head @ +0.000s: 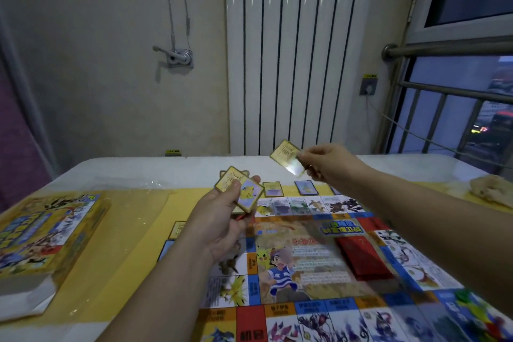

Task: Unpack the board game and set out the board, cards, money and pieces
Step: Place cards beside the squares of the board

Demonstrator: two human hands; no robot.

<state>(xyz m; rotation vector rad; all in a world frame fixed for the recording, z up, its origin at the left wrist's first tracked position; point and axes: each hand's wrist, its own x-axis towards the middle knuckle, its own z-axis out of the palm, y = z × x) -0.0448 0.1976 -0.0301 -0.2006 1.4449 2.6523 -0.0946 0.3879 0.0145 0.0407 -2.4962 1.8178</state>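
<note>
Presently grips card stack (241,189) in left hand (222,228) over board (305,266); pinches single card (287,157) in right hand (324,161) beyond board's far edge; lettering unreadable.

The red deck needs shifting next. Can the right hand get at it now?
Probably not yet: the right hand pinches a card. The red deck lies uncovered on the board, so the way itself is free.

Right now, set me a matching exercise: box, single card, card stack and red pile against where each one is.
Things: 1 box; 2 single card; 3 card stack; 4 red pile.
Places: A in the left hand; B on the board; C on the table, left of the board; D pinched in the right hand.
Pairs: 1-C, 2-D, 3-A, 4-B.
</note>
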